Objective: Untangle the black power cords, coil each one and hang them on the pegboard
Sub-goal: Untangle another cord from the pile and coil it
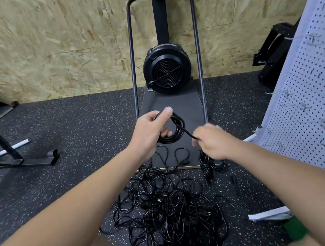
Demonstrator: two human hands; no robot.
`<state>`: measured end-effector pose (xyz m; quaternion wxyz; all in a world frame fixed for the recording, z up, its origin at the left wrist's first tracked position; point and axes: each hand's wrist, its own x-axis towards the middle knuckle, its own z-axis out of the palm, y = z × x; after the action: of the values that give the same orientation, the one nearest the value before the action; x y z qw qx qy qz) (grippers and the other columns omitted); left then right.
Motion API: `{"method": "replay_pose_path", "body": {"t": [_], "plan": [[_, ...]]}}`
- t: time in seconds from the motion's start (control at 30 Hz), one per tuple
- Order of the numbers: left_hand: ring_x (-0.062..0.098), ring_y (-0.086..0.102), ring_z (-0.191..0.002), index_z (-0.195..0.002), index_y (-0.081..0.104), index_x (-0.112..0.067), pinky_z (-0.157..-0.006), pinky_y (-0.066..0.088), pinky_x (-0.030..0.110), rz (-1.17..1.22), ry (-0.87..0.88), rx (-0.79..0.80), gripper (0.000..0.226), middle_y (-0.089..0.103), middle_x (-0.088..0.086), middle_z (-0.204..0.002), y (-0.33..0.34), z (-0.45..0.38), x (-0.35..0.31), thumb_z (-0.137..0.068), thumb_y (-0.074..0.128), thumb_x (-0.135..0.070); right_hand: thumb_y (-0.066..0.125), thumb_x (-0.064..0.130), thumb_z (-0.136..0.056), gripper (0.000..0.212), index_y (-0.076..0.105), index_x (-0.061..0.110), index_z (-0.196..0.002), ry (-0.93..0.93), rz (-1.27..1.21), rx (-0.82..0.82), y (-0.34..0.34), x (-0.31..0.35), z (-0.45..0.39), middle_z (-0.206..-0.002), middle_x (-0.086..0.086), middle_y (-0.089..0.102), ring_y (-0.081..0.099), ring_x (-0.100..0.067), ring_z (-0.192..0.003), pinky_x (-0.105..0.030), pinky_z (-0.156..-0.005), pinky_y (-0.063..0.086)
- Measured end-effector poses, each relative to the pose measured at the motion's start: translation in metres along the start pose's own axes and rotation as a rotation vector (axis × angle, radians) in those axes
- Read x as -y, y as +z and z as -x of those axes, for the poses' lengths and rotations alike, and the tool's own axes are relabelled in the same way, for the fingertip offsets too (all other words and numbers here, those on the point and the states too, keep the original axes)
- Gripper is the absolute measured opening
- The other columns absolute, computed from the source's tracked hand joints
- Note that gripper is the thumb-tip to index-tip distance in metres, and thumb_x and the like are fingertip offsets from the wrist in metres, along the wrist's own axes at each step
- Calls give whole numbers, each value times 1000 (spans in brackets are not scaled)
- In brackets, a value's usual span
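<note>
A small round coil of glossy black power cord hangs in the air in front of the person, gripped by the left hand, whose fingers pass through the loops while the thumb presses on top. One free strand runs from the coil down and to the right into the right hand, which pinches it between thumb and fingers. Both hands are held above the near edge of a flat dark grey platform.

Below them, on the black speckled rubber floor, lies a big tangled heap of black power cords, its loops spilling up onto the platform's near edge. Just right of that edge, a wound black cord bundle lies half under the right wrist, touching the floor and the platform corner.

The platform belongs to a black fan-wheel exercise machine with a tall black tube frame, standing against a wall of pale chipboard panels. At the right side a white perforated pegboard leans steeply, with thin metal hooks sticking out of it. A white flat strip lies on the floor near the pegboard's foot, and a black metal stand base sits at the far left.
</note>
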<state>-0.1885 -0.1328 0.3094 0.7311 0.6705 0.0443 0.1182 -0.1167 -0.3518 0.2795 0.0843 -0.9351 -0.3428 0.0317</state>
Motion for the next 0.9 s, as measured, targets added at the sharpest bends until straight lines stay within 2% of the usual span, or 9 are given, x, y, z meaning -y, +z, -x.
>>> {"method": "replay_pose_path", "body": {"t": [0.07, 0.13, 0.27, 0.37, 0.47, 0.63, 0.73, 0.8, 0.9], "plan": [[18, 31, -57, -83, 47, -15, -69, 52, 35, 35, -27, 63, 41, 23, 2, -69, 1, 2, 2, -100, 79, -33, 56, 18, -107, 21, 73, 27, -115, -84, 252, -116, 6, -2, -5, -115, 0, 51, 49, -26, -105, -42, -85, 39], [18, 29, -59, -87, 49, -14, -70, 52, 33, 60, -40, 88, 40, 22, 3, -70, 0, 1, 1, -99, 80, -36, 60, 12, -106, 15, 62, 23, -96, -59, 246, -70, 5, 0, -9, -102, 1, 41, 49, -24, -88, -38, -69, 37], [17, 27, -60, -85, 52, -19, -69, 51, 31, 102, -65, 81, 36, 23, 1, -70, -3, 1, -2, -101, 76, -41, 65, 21, -108, 22, 68, 17, -87, 53, -153, 6, -2, -2, -11, -86, 0, 64, 69, -30, -72, -39, -65, 56], [16, 27, -59, -85, 52, -19, -69, 51, 31, 113, -88, 84, 37, 24, -1, -69, -5, 2, -2, -102, 74, -43, 74, 13, -104, 12, 77, 17, -93, 100, -483, -31, -7, -3, -5, -83, -1, 75, 77, -15, -64, -30, -62, 63], [14, 28, -58, -84, 54, -19, -74, 54, 32, 143, -101, 81, 37, 23, -2, -68, -8, 4, -5, -103, 73, -46, 75, 12, -104, 7, 77, 11, -97, 84, -724, 11, -12, -2, -3, -82, -9, 80, 81, -18, -72, -32, -72, 67], [17, 35, -60, -83, 53, -20, -104, 57, 44, 138, -95, 75, 43, 21, 2, -68, -8, 3, -3, -100, 74, -53, 68, 12, -108, 18, 74, -5, -107, 50, -1013, 227, -12, 2, 2, -101, -21, 81, 83, -31, -99, -39, -90, 68], [20, 72, -89, -84, 51, -22, -115, 50, 49, 77, -115, 45, 49, 32, -1, -67, -7, 1, -4, -97, 69, -65, 64, 10, -110, 21, 71, -10, -109, 93, -1114, 108, -16, 7, 1, -105, -25, 80, 83, -32, -99, -41, -91, 68], [20, 77, -111, -86, 54, -20, -116, 49, 52, 93, -140, 40, 48, 36, -3, -65, -5, 1, -4, -102, 62, -65, 62, 6, -110, 22, 69, -15, -113, 135, -1303, -42, -22, 10, -3, -111, -29, 78, 82, -34, -100, -39, -90, 67], [30, 75, -123, -84, 54, -21, -117, 45, 55, 73, -143, 30, 50, 38, -3, -64, 0, 1, -1, -106, 56, -66, 60, 4, -111, 25, 65, -20, -118, 165, -1567, -187, -27, 16, -10, -114, -31, 78, 80, -39, -105, -40, -90, 67]]}}
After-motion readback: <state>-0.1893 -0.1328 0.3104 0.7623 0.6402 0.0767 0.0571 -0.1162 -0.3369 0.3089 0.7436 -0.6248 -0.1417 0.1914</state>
